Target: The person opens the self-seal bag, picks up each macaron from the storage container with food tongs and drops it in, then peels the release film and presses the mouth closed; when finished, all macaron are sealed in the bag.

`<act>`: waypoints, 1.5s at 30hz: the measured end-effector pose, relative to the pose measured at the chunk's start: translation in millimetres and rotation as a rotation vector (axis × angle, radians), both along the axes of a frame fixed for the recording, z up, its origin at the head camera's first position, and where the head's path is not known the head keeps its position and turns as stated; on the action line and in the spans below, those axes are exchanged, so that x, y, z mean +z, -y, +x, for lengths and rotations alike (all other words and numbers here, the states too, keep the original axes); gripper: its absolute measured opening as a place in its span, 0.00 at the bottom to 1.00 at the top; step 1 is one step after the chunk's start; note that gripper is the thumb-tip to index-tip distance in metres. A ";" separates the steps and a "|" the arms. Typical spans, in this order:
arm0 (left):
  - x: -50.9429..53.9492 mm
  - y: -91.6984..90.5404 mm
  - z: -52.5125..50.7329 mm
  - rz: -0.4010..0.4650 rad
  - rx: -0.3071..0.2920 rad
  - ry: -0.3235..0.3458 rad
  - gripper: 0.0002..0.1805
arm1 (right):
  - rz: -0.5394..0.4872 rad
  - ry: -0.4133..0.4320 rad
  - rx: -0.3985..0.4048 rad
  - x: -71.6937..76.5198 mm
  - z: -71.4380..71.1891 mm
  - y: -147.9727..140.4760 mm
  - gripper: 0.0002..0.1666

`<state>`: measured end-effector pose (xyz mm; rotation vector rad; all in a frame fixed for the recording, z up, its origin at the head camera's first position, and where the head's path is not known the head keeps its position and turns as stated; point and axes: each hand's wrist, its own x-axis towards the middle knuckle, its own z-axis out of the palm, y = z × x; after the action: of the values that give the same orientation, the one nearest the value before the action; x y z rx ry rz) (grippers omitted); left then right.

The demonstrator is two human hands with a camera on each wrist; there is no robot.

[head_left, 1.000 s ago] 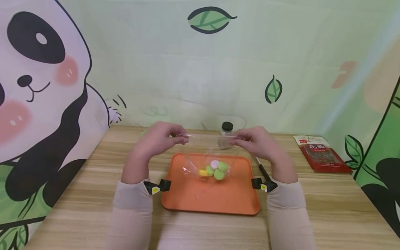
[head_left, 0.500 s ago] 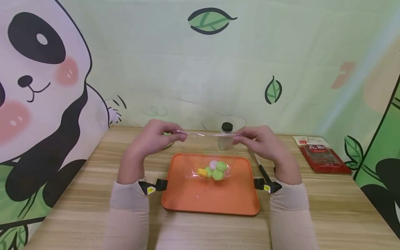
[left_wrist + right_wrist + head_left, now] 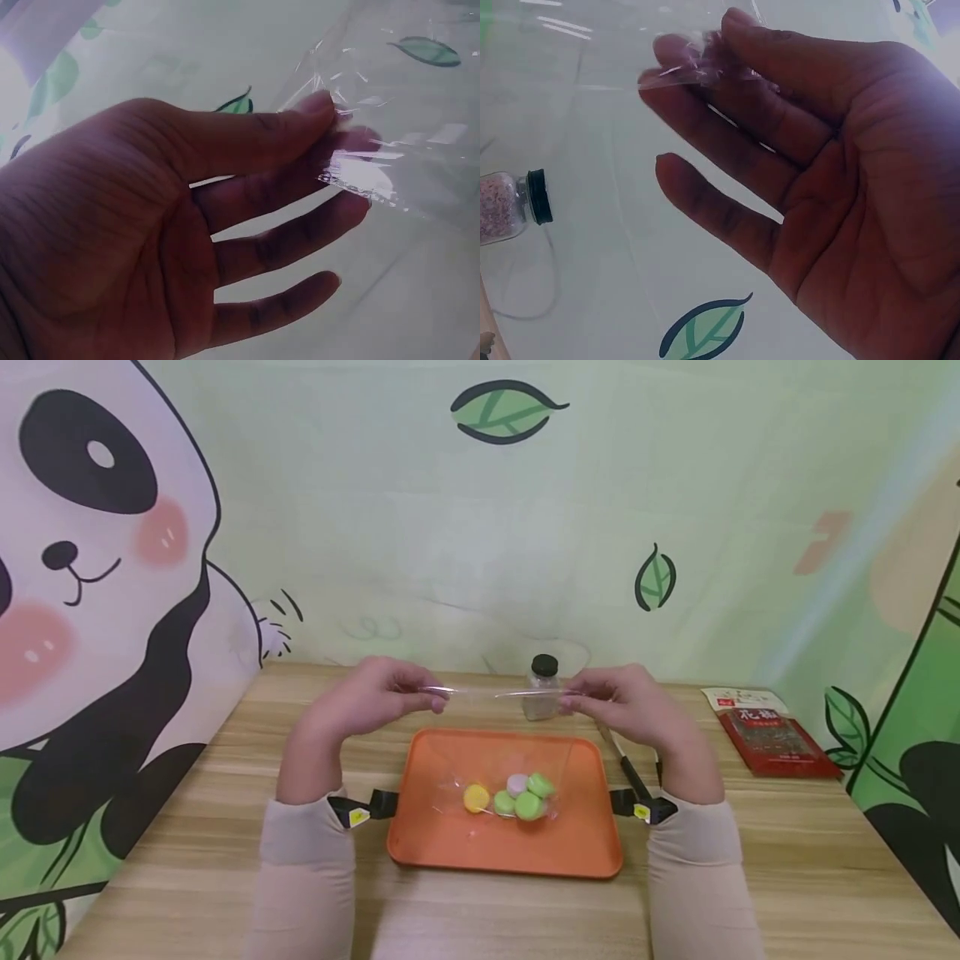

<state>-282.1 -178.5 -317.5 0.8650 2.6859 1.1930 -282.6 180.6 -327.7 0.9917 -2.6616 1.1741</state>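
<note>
Both hands hold the top edge of a clear plastic bag (image 3: 502, 693) above an orange tray (image 3: 435, 852). My left hand (image 3: 386, 697) pinches one corner between thumb and index finger; its other fingers fan out in the left wrist view. At the opposite corner, my right hand (image 3: 618, 702) pinches the film (image 3: 607, 84) with thumb and fingertips. Low in the bag are small round pieces like macarons: a yellow one (image 3: 476, 798), a pale purple one (image 3: 517, 785) and green ones (image 3: 530, 806). Whether the bag's bottom touches the tray, I cannot tell.
A glass jar (image 3: 542, 697) with a black lid and pinkish grains stands behind the tray, beside the right hand. A black-handled utensil (image 3: 633, 777) lies right of the tray, partly hidden. Farther right lies a red packet (image 3: 780, 739) on the wooden table (image 3: 810, 860).
The bag's contents have dropped lower over the tray and spread out. The yellow piece now sits apart on the left with its round face showing. Both hands rose slightly, then came down a little.
</note>
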 end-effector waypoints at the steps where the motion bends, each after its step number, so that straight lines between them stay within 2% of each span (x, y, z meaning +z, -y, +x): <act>1: 1.6 1.0 1.8 0.018 -0.014 -0.001 0.05 | -0.009 0.002 0.007 2.0 2.3 -0.5 0.04; 4: 8.5 5.0 10.3 0.084 -0.062 -0.002 0.04 | -0.051 -0.004 0.060 10.7 12.0 -3.2 0.05; 9: 18.7 11.6 25.3 0.189 -0.152 -0.021 0.06 | -0.135 -0.006 0.197 23.2 27.8 -9.1 0.08; 10: 19.7 11.7 26.4 0.197 -0.160 -0.028 0.07 | -0.144 -0.004 0.214 24.5 29.2 -9.7 0.09; 12: 18.2 10.2 23.8 0.203 -0.162 -0.041 0.07 | -0.131 -0.008 0.187 24.1 27.4 -11.0 0.08; 14: 12.0 7.2 14.1 0.190 -0.118 -0.028 0.07 | -0.107 0.009 0.125 18.7 18.6 -11.0 0.06; 16: -2.4 2.6 -4.0 0.163 -0.035 -0.021 0.08 | -0.064 0.005 0.031 6.8 3.2 -8.3 0.04; 20: -46.9 -5.1 -45.1 0.092 0.153 0.007 0.16 | 0.048 0.005 -0.140 -24.1 -26.0 3.6 0.08; 22: -64.0 -7.2 -56.5 0.050 0.214 0.018 0.22 | 0.106 0.006 -0.190 -34.3 -31.8 9.1 0.10; 24: -71.1 -7.5 -60.2 0.021 0.236 0.015 0.27 | 0.135 0.012 -0.214 -38.7 -33.1 12.1 0.13; 26: -69.5 -7.6 -59.6 0.034 0.239 0.019 0.30 | 0.156 -0.001 -0.228 -38.6 -33.4 12.6 0.14; 30: -57.2 -7.8 -56.6 0.087 0.217 -0.009 0.31 | 0.180 -0.032 -0.234 -31.9 -34.0 12.0 0.16; 33: -52.5 -8.0 -55.3 0.084 0.202 -0.010 0.32 | 0.210 -0.037 -0.230 -35.1 -38.1 11.8 0.16; 36: -55.4 -8.4 -55.4 0.057 0.196 0.005 0.32 | 0.233 -0.005 -0.269 -50.2 -45.9 10.5 0.17; 40: -61.0 -7.6 -55.7 0.023 0.205 0.011 0.31 | 0.266 0.090 -0.372 -71.2 -54.8 7.0 0.25; 42: -61.6 -5.9 -54.9 0.019 0.224 -0.006 0.31 | 0.274 0.113 -0.410 -74.0 -54.8 5.3 0.28; 45: -59.5 -1.1 -52.9 0.029 0.255 -0.053 0.31 | 0.253 0.071 -0.419 -69.1 -50.9 4.0 0.32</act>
<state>-335.0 -177.4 -377.0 0.5769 2.8968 1.2754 -333.6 176.6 -396.9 0.3800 -2.9234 0.8152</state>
